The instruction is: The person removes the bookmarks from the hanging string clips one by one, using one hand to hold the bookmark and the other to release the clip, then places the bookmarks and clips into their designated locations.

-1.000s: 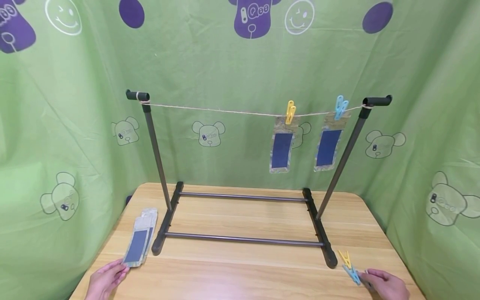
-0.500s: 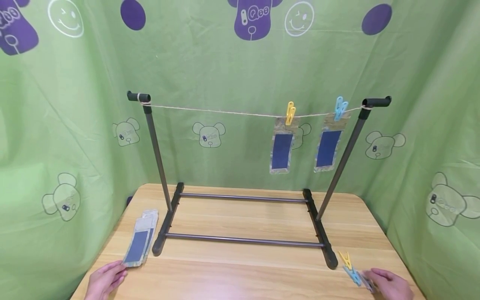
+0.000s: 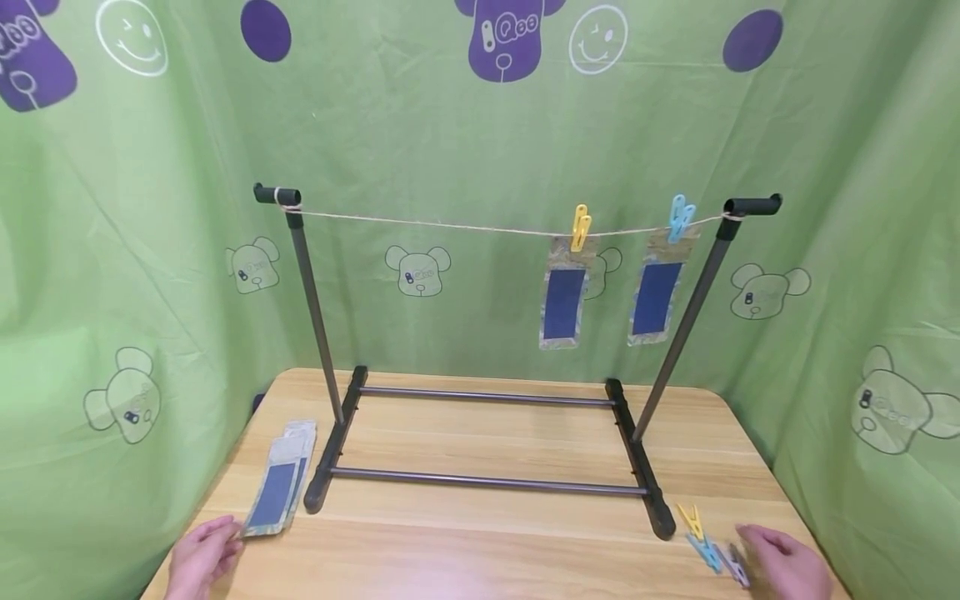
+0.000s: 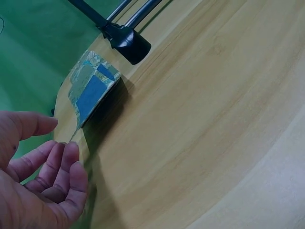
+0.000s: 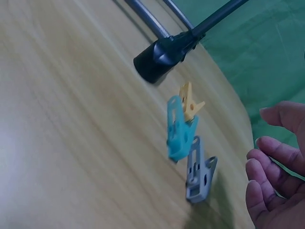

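The green backdrop cloth (image 3: 450, 133) bears "Qee" on its purple bear figure (image 3: 507, 33); nothing else is legible.

Green cloth, pale wood, dark frame, bright pegs

The backdrop (image 3: 465, 142) is green, printed with purple blobs, white smiley outlines and faint bear heads. The table (image 3: 487, 525) is light wood with grain stripes. The rack (image 3: 480, 400) is dark grey and black, its string (image 3: 450, 222) tan. At two o'clock hang a yellow peg (image 3: 580, 226) and a blue peg (image 3: 681, 217) over navy-panelled cards (image 3: 564, 296). At four o'clock lie yellow, turquoise and grey pegs (image 5: 186, 138); at eight o'clock, a navy-and-grey card stack (image 3: 279, 487).
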A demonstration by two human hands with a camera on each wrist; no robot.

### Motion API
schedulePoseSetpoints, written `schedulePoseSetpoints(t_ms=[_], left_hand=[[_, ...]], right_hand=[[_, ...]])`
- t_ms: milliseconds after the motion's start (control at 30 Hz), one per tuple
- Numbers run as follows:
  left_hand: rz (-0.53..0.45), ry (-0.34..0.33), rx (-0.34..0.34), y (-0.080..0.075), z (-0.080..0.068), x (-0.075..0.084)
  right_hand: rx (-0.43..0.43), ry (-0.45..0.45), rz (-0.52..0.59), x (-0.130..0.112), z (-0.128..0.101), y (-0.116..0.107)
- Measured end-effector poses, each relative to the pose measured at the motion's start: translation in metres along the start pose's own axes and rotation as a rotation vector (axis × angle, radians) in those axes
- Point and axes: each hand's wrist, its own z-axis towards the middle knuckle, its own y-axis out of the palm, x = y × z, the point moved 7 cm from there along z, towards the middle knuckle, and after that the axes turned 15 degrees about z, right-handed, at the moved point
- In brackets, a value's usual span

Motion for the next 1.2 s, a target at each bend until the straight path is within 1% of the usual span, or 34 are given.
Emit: schedulePoseSetpoints(t_ms=[200,367,467,533,667,700,733,800,833,867,967,1033,1067,1133,1167,1200], left_hand=[[0.080,0.028,0.040,-0.003,0.000,0.006],[0.117,0.070,0.097,-0.004,-0.003,0.013],[0.120,0.069,0.126,-0.006,-0.005,0.016],[0.123,0.076,0.130,-0.006,-0.007,0.020],[0.120,0.069,0.133,-0.006,-0.007,0.024],[0.119,0.076,0.138,-0.006,-0.006,0.024],[0.104,0.079,0.140,-0.007,0.000,0.020],[0.095,0.094,0.171,-0.009,0.019,0.005],[0.101,0.102,0.179,-0.009,0.019,0.006],[0.095,0.102,0.179,-0.009,0.023,0.004],[0.120,0.127,0.185,-0.008,0.033,0.000],[0.123,0.132,0.185,-0.008,0.034,0.002],[0.120,0.151,0.191,-0.008,0.044,-0.006],[0.115,0.175,0.209,-0.008,0.056,-0.014],[0.106,0.180,0.210,-0.008,0.058,-0.016],[0.110,0.189,0.203,-0.007,0.056,-0.013]], right_hand=[[0.050,-0.027,0.014,-0.013,-0.003,-0.006],[0.085,-0.039,0.039,-0.021,-0.007,-0.010],[0.090,-0.029,0.075,-0.024,-0.009,-0.012],[0.085,-0.021,0.104,-0.025,-0.011,-0.012],[0.071,-0.015,0.157,-0.031,-0.015,-0.011],[0.073,-0.025,0.166,-0.033,-0.016,-0.011],[0.073,-0.027,0.171,-0.035,-0.018,-0.010],[0.077,-0.041,0.188,-0.040,-0.020,-0.009],[0.080,-0.047,0.195,-0.042,-0.021,-0.009],[0.082,-0.047,0.198,-0.044,-0.022,-0.008],[0.083,-0.078,0.192,-0.053,-0.026,-0.007],[0.078,-0.093,0.180,-0.058,-0.029,-0.006],[0.073,-0.105,0.179,-0.060,-0.030,-0.005],[0.066,-0.121,0.183,-0.064,-0.032,-0.005],[0.062,-0.125,0.193,-0.066,-0.033,-0.004],[0.055,-0.128,0.206,-0.068,-0.034,-0.004]])
